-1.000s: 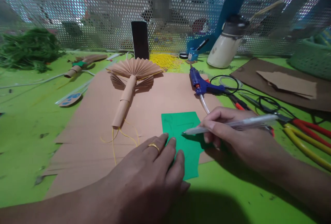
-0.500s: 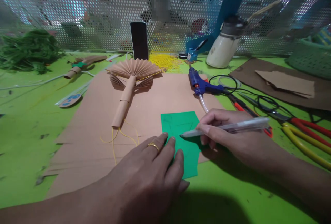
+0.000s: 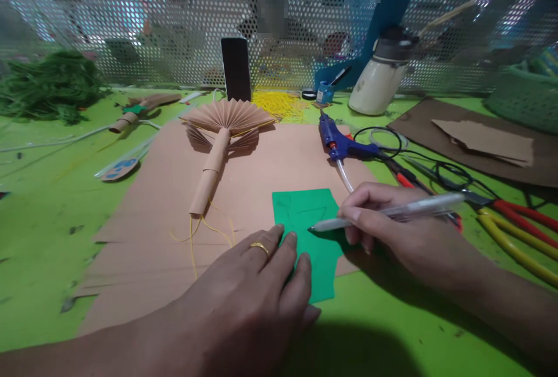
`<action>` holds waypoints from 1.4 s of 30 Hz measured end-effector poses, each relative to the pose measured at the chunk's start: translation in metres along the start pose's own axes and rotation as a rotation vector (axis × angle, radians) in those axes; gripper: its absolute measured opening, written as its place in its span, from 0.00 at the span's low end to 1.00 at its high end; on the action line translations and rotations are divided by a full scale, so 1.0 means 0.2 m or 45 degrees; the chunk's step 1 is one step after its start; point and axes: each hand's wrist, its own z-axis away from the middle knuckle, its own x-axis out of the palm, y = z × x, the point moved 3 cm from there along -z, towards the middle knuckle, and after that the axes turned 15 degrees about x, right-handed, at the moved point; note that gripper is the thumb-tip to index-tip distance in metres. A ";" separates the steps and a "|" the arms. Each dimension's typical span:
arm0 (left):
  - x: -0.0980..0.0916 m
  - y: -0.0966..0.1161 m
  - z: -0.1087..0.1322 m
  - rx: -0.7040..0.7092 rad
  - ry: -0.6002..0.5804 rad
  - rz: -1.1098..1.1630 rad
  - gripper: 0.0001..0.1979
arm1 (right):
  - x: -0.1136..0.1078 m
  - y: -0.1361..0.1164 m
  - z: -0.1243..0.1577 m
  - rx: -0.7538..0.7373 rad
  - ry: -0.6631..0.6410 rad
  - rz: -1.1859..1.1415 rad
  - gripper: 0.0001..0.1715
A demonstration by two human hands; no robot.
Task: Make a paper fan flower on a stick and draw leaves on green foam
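Note:
My right hand [image 3: 392,214] pinches a white pen [image 3: 418,207], whose dark tip is at or just over a piece of green sheet [image 3: 322,275]. Thin drawn lines show on the sheet's upper part. My left hand [image 3: 265,290], with a gold ring on one finger, lies over the sheet's left side, fingertips resting on it and fingers apart. Beyond that hand, a pleated brown paper figure [image 3: 212,162] with a rolled tube and yellow strings lies on large brown paper [image 3: 143,208].
Right of the sheet lie a blue glue gun [image 3: 337,139], scissors and other tools with red and yellow handles [image 3: 510,237], and brown paper pieces [image 3: 488,142]. Behind stand a phone [image 3: 236,69], a small blue jar [image 3: 325,93] and a white bottle [image 3: 375,86]. Green strands [image 3: 52,83] lie at far left.
The pen and my right hand have shifted slightly to the right, so the pen tip sits a little further right. My left hand has stayed on the green sheet.

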 end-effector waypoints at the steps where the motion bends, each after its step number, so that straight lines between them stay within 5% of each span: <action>1: 0.00 0.00 0.00 0.020 0.008 0.007 0.20 | 0.00 0.00 0.00 0.000 -0.013 0.009 0.09; 9: -0.01 -0.01 0.00 0.028 0.010 0.001 0.18 | 0.01 -0.01 0.00 -0.041 -0.054 0.064 0.10; 18: -0.01 -0.01 0.00 0.029 -0.027 0.014 0.19 | -0.04 0.02 -0.01 0.051 0.120 -0.044 0.14; 26: -0.01 0.00 -0.01 0.069 -0.062 0.024 0.19 | -0.05 0.05 -0.03 -0.105 0.052 -0.161 0.14; 35: -0.01 0.01 -0.01 0.066 -0.051 0.013 0.16 | 0.02 0.02 0.02 0.188 -0.111 -0.236 0.11; 42: 0.00 -0.01 -0.01 0.057 -0.058 0.130 0.14 | 0.02 0.01 0.01 0.018 -0.039 0.032 0.08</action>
